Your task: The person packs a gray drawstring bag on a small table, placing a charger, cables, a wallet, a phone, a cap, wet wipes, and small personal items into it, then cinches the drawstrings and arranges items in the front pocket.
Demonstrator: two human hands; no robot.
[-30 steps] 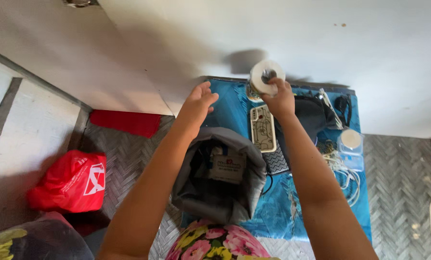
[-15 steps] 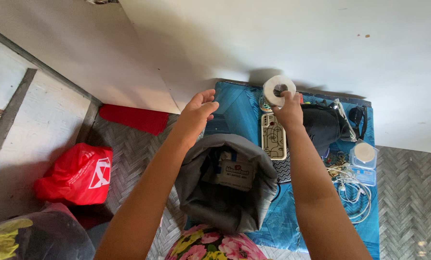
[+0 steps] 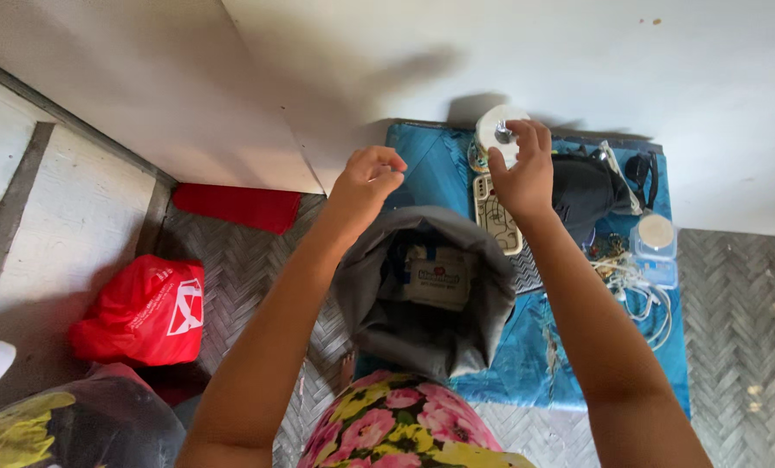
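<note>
Where the woven floor [image 3: 257,260] lies bare to the left, the grey bag [image 3: 422,303] gapes nearest. Beyond it, the left hand [image 3: 366,182] hovers, fingers curled, holding nothing. The right hand [image 3: 522,169] grips a white tape roll [image 3: 500,130] at the blue cloth's [image 3: 526,364] far edge by the wall.

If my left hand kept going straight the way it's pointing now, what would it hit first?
Most likely the blue cloth, then the white wall just behind it. The left hand is empty, fingers curled; depth is hard to judge from above.
</note>
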